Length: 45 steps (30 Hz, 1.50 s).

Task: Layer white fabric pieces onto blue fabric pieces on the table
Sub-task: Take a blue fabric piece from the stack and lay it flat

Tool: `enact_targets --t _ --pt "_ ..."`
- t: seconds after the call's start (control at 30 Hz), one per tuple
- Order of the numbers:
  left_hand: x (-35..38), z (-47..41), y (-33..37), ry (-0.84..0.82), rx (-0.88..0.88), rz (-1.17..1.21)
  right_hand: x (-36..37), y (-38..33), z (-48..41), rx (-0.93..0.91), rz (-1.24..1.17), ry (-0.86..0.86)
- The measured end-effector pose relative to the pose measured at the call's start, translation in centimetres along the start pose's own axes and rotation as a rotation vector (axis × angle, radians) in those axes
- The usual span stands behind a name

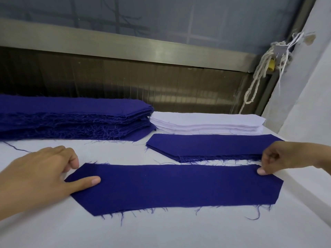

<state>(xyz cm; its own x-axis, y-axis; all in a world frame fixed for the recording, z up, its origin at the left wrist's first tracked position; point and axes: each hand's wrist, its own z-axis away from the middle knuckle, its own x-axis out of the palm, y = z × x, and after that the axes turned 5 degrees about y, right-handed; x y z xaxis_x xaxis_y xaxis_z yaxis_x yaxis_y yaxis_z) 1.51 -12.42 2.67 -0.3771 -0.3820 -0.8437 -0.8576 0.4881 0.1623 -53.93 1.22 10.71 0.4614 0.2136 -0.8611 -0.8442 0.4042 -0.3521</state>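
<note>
I see one long dark blue cloth piece with pointed ends (175, 187) lying flat near the near edge of the white-covered table (161, 233). My left hand (35, 178) rests on its left point, with one straight finger pressing down and the other fingers bent and holding nothing. My right hand (290, 158) is curled at the far right corner of the piece with a fingertip on the cloth, but I cannot tell if it pinches the edge or only presses. The stack of white cloth pieces (206, 122) sits by the far edge, toward the right. A low pile of blue pieces (211, 145) lies between it and me, and a tall blue stack (71, 119) sits at the far left. I think a few things could go wrong. Loose threads may catch my fingers and drag the blue piece crooked. Reaching over the low pile could bump it. The white pieces look thin, so I might lift two. A white piece laid crooked would not match the points.
</note>
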Motion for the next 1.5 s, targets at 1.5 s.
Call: enact_targets --t 1.5 --pt "-2.3 -11.6 9.7 -0.466 -0.490 0.859 -2.6 4.4 -2.7 0.014 -1.130 0.465"
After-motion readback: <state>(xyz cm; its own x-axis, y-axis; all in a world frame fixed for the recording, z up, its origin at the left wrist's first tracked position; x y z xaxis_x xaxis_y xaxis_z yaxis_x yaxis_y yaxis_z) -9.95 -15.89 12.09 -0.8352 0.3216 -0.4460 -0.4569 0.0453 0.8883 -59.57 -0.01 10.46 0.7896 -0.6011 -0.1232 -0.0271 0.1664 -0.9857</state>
